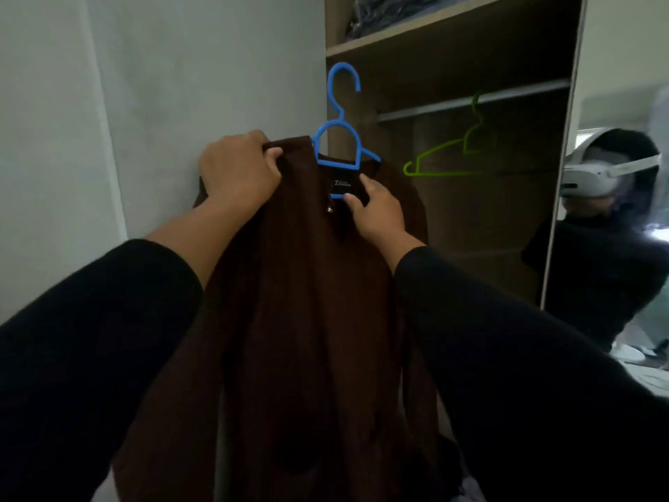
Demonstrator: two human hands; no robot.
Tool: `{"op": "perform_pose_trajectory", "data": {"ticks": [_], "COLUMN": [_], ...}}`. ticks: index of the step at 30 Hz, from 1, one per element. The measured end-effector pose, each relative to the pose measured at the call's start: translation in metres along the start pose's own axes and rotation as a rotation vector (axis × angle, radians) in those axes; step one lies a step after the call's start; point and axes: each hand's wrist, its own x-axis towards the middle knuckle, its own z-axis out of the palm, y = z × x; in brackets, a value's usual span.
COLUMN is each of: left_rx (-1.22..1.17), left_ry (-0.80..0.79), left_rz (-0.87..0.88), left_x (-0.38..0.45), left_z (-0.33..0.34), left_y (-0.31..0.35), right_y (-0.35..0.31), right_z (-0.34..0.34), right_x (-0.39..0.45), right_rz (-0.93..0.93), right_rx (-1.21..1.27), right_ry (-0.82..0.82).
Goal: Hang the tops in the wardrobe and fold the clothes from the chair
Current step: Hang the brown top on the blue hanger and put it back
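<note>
A dark brown top [307, 302] hangs on a blue plastic hanger [340, 114], held up in front of the wardrobe's left edge. My left hand [239, 168] grips the top's left shoulder where it lies over the hanger's arm. My right hand [376, 208] pinches the neckline by the black label, thumb on the front. The blue hook is free, below and left of the metal rail [470, 103]. An empty green hanger [449, 154] hangs on that rail.
The open wardrobe has a wooden shelf [434, 27] above the rail with dark folded fabric on it. A mirrored door [615, 211] at the right reflects a person wearing a headset. A pale wall [144, 85] stands at the left.
</note>
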Motion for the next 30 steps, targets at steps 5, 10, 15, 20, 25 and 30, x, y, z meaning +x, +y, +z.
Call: {"op": "perform_pose_trajectory", "data": {"ticks": [5,10,15,20,25,30], "left_rx": [-0.049,-0.055,-0.032,-0.035,-0.041,-0.068], "left_ry": [-0.016,-0.033,-0.086,-0.099,-0.078,-0.058], "left_rz": [-0.015,-0.072,-0.119,-0.13,-0.145,-0.169], "left_x": [0.018,0.045,0.074,0.093,0.105,0.116], "left_z": [0.033,0.064,0.09,0.122,0.154,0.183], "left_y": [0.021,0.039,0.063,0.093,0.117,0.132], "right_y": [-0.001,0.018,0.05,0.085,0.11,0.124], "right_z": [0.02,0.024,0.013,0.002,-0.006,-0.016], "right_x": [0.026,0.053,0.093,0.139,0.17,0.192], "right_rz": [-0.03,-0.024,0.01,0.059,0.052,0.121], "right_rx": [0.045,0.042,0.037,-0.002,-0.053,-0.142], "right_ry": [-0.042,-0.101,-0.022,0.107,0.217,0.263]}}
